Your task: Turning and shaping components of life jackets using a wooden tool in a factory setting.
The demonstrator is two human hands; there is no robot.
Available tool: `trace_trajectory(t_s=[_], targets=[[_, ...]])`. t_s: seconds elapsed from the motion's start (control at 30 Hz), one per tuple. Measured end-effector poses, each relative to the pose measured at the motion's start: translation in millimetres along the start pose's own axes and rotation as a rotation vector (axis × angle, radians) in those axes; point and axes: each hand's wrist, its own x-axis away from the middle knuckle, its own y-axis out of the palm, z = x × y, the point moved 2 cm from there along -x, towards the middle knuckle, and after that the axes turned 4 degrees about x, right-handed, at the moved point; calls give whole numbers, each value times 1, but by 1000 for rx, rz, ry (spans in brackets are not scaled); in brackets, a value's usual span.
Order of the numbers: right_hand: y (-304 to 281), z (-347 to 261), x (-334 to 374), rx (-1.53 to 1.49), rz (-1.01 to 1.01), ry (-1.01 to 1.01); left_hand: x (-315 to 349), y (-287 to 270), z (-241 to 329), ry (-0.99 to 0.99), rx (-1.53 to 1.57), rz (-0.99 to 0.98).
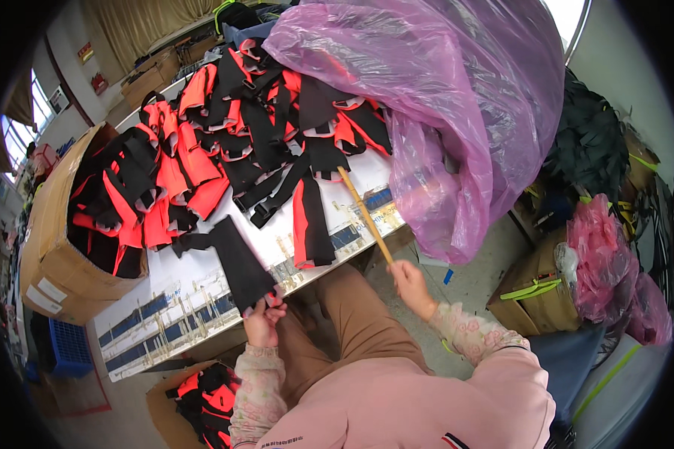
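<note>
Your pink shirt lay nearest; your left hand pinched the near end of a strip, left of the stick your right hand grasped.

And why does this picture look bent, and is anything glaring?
In the head view, the fisheye lens bends straight edges near the rim and leaves black corners; in that same view, the purple plastic bag shows whitish glare streaks, and the window at far left looks washed out.
</note>
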Motion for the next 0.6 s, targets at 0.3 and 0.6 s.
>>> trace_trajectory(t_s=[0.3,0.6], targets=[[-3,-19,-103,444,-76,-310,-1,0,-16,-26,-72,-31],[28,-11,16,-377,-292,327,1,-1,-16,-27,-56,-34]])
